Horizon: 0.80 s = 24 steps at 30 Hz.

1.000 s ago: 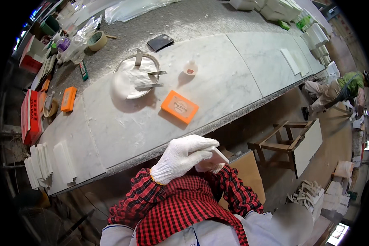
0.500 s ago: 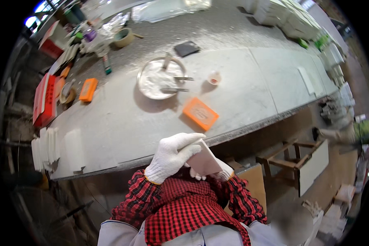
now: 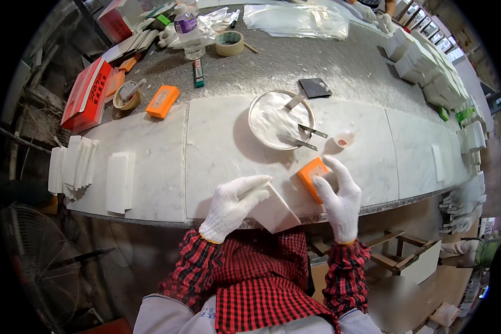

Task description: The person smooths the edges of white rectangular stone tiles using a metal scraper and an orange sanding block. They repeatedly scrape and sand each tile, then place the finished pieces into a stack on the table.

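My left hand [image 3: 234, 206], in a white knit glove, is closed on the upper left edge of a thin white tile [image 3: 278, 211], held tilted at the table's front edge. My right hand [image 3: 340, 203], gloved the same way, is over the right part of an orange block [image 3: 309, 177]. Its thumb and forefinger are apart, and its palm side hides part of the block. Beyond the block stands a round metal bowl [image 3: 251, 119] of white paste [image 3: 275, 114], with several flat metal blades [image 3: 298, 142] stuck in it. A small white bottle [image 3: 344, 139] is right of the bowl.
At the left are white tile stacks [image 3: 119, 181], a red box [image 3: 87, 94], another orange block [image 3: 162, 102], a tape roll [image 3: 229, 43] and a clear bottle [image 3: 188, 33]. A black square [image 3: 315, 87] lies behind the bowl. White blocks [image 3: 428, 67] line the right; another person's gloved hands [image 3: 376, 16] are far off.
My right hand has left the tile and moved up and right to the orange block. My left hand still holds the tile. The view has shifted, bringing another person's hands into sight.
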Tool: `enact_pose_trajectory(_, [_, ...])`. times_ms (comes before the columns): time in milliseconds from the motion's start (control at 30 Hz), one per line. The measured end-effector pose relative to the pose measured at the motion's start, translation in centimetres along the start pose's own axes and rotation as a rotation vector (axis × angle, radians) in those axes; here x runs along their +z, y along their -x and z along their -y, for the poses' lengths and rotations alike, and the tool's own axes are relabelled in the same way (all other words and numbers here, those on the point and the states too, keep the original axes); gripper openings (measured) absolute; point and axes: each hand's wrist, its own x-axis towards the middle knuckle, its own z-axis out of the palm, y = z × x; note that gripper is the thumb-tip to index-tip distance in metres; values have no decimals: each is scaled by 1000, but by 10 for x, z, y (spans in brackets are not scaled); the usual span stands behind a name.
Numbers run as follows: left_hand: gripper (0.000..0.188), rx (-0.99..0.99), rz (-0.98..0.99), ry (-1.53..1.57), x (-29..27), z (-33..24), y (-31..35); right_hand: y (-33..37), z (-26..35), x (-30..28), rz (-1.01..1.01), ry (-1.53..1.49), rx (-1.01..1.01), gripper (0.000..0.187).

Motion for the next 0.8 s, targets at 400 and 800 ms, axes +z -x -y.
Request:
enact_pose_trajectory(400, [32,95,-50,126,-12,31,-2,-46,13,43,-52,457,-105,46])
enact_pose_trajectory(800, [34,159,-44,127,-15,46,-5,-59,-2,52,-52,238,-271,26])
